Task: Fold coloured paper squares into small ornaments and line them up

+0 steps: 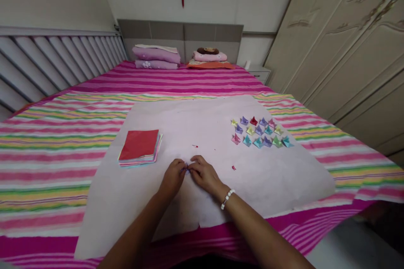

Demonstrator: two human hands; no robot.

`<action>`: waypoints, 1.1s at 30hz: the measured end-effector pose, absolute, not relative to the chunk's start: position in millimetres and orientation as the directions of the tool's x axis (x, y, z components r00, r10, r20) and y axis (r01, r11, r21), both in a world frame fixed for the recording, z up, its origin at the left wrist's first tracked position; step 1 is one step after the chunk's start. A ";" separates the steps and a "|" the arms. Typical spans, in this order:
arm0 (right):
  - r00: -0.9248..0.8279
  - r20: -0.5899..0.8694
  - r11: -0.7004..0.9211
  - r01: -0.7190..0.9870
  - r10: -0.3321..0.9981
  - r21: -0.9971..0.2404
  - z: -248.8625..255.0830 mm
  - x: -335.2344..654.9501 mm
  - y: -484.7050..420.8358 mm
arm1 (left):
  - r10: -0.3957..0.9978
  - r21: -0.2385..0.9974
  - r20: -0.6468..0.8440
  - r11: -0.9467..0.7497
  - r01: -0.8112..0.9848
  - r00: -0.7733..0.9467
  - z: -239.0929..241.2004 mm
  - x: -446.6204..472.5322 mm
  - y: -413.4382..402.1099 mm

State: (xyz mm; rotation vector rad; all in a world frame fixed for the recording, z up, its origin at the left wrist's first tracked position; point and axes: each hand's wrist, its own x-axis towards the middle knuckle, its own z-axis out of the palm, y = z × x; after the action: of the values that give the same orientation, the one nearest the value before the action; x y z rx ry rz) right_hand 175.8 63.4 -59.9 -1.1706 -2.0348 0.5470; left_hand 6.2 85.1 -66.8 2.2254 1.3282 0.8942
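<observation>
Hands: left hand [173, 177] and right hand [205, 174] together, both pinching a tiny purple paper piece [187, 170].
Piece: midway between them, over the white sheet [252, 176]; axis unclear.
Paper stack [139, 147]: nearer left hand.

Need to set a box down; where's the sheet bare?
Bare: white sheet between paper stack and folded shapes, and its near right corner. Crowded: at the shapes and where left hand and right hand pinch a purple piece.
</observation>
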 end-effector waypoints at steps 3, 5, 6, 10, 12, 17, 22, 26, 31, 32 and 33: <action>-0.369 0.360 0.515 0.632 0.857 -0.579 -56.1 176.7 63.3 | 0.877 0.622 0.318 -0.480 0.619 0.361 -65.1 5.2 84.9; -0.425 0.344 0.545 0.691 0.837 -0.475 -52.3 178.9 63.5 | 0.873 0.623 0.315 -0.486 0.613 0.371 -62.8 4.5 85.0; -0.453 0.334 0.561 0.711 0.827 -0.425 -50.3 180.4 63.7 | 0.872 0.624 0.314 -0.488 0.611 0.376 -61.5 4.1 85.2; -0.519 0.308 0.601 0.724 0.798 -0.338 -43.8 187.0 65.3 | 0.865 0.624 0.316 -0.499 0.602 0.389 -56.3 3.8 86.6; -0.532 0.303 0.610 0.723 0.791 -0.324 -41.7 189.1 65.9 | 0.862 0.620 0.321 -0.504 0.601 0.392 -54.4 4.7 87.0; -0.495 0.332 0.592 0.729 0.803 -0.345 -39.3 191.4 66.4 | 0.857 0.606 0.353 -0.515 0.607 0.375 -52.6 9.6 85.8; -0.392 0.402 0.546 0.729 0.828 -0.413 -37.8 198.6 69.0 | 0.862 0.581 0.448 -0.483 0.655 0.238 -55.8 5.7 87.9; -0.277 0.452 0.484 0.752 0.848 -0.448 -34.6 211.5 74.8 | 0.845 0.528 0.510 -0.457 0.715 0.163 -66.3 -4.2 89.9; -0.140 0.473 0.376 0.809 0.870 -0.451 -28.1 235.7 90.2 | 0.819 0.377 0.528 -0.464 0.801 0.226 -87.7 -7.7 87.5; -0.111 0.473 0.348 0.823 0.874 -0.449 -26.5 242.2 94.8 | 0.811 0.321 0.527 -0.467 0.824 0.254 -91.2 -7.6 86.9; -0.082 0.472 0.318 0.837 0.878 -0.445 -24.7 249.2 99.8 | 0.802 0.276 0.532 -0.468 0.839 0.272 -94.1 -7.6 86.4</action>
State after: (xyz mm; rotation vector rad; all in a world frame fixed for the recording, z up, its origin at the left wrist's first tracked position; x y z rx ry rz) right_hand 249.2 99.8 -24.7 -1.5149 -1.9081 0.0762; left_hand -7.6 86.4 -94.1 2.5523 1.6490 1.0080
